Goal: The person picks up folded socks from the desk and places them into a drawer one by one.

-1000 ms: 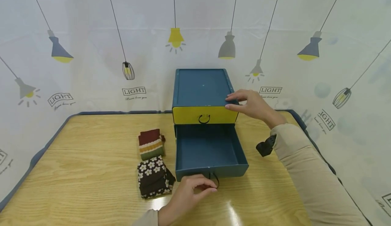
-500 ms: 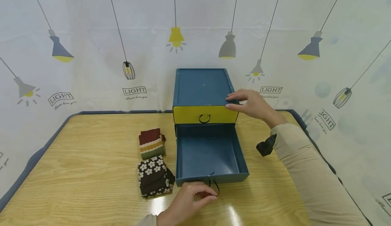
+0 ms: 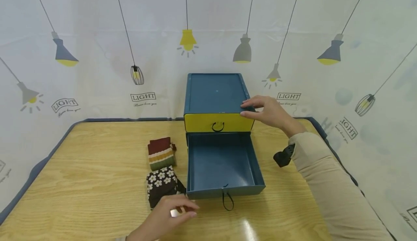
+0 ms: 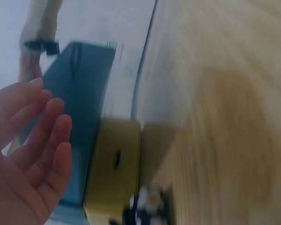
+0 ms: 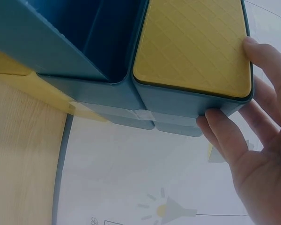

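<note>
A blue drawer box (image 3: 215,92) stands at the table's back, its upper yellow drawer front (image 3: 202,122) closed. The lower blue drawer (image 3: 221,163) is pulled out and holds nothing; a black loop handle (image 3: 227,200) hangs from its front. My right hand (image 3: 251,110) rests with straight fingers on the box's top right front corner; in the right wrist view my right hand (image 5: 253,122) lies along the box's side beside the yellow front (image 5: 192,42). My left hand (image 3: 182,210) hovers open and holds nothing, just in front of a brown floral sock bundle (image 3: 161,185). My left hand (image 4: 33,140) shows relaxed fingers.
A striped red, yellow and green sock bundle (image 3: 161,153) lies behind the floral one, left of the drawer. The wooden table (image 3: 81,183) has a blue-grey edge. A lamp-printed curtain (image 3: 97,53) encloses the back and sides. A black strap (image 3: 283,155) sits on my right wrist.
My left hand has let go of the drawer's loop handle and moved left toward the floral sock bundle. The drawer stays pulled out; my right hand has not moved.
</note>
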`<state>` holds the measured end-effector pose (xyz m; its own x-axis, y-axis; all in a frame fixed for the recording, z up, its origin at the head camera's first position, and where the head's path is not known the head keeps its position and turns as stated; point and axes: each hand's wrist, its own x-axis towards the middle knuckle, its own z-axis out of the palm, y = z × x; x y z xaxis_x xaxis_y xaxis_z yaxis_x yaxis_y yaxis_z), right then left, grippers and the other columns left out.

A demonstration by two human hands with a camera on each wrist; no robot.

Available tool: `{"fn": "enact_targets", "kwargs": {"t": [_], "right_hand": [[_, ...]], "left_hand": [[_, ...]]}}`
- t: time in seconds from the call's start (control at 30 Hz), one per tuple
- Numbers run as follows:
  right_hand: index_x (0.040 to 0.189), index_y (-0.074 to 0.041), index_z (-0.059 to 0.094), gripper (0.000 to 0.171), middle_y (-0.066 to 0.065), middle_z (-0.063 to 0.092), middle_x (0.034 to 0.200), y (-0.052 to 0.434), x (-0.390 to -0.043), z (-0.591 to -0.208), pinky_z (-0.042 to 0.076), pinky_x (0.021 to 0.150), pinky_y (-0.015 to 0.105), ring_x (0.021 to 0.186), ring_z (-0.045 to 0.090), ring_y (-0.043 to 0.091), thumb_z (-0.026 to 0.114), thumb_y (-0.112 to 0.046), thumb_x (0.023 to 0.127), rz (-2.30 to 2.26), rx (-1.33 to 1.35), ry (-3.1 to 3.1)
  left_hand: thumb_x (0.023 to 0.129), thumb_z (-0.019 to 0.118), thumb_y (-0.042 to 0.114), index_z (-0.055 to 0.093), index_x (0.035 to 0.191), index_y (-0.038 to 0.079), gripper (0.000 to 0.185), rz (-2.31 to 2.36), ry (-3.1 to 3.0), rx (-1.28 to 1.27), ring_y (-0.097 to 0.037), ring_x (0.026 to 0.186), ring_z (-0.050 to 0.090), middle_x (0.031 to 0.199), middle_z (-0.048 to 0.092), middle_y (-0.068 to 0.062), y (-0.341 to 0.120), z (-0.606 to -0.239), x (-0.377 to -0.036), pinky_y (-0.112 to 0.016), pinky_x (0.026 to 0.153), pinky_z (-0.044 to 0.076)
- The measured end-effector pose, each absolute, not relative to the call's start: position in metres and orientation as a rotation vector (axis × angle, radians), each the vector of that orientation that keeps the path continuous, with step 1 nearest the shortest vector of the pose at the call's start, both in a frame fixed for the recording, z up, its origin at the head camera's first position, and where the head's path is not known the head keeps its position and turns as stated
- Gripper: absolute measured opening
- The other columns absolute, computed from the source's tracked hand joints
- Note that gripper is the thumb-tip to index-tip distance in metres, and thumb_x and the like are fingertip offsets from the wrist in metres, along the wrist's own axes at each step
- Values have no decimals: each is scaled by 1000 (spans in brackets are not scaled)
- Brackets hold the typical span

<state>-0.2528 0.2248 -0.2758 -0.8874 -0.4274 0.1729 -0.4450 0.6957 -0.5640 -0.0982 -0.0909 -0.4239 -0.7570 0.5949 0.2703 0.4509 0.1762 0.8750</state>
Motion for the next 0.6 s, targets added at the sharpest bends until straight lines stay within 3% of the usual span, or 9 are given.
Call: {"fn": "enact_targets", "kwargs": {"t": [0.27,0.4,0.6], "right_hand": [[112,-4,61,34,13,52,120,225,-253,-275,38,91,41,108,47,27,62,-23,84,966,730,-2871],[112,-3,61,34,13,52,120,225,-252,-274,38,91,41,108,47,27,62,-23,84,963,739,-2868],[112,-3,61,35,13,52,120,225,-252,-274,38,90,42,107,47,27,62,-24,84,980,738,-2867]], "left_hand": [[83,62,14,65,96,4,16,1681,2608,565,-7,73,58,90,64,-6,-148,-424,-131,-25,60,50],[85,61,19,63,102,3,24,1633,2674,299,-11,84,55,97,61,-7,-168,-430,-148,-25,65,49],[82,64,18,60,108,0,32,1445,2765,337,-29,92,51,106,51,-17,-178,-440,-162,-39,72,48]]}}
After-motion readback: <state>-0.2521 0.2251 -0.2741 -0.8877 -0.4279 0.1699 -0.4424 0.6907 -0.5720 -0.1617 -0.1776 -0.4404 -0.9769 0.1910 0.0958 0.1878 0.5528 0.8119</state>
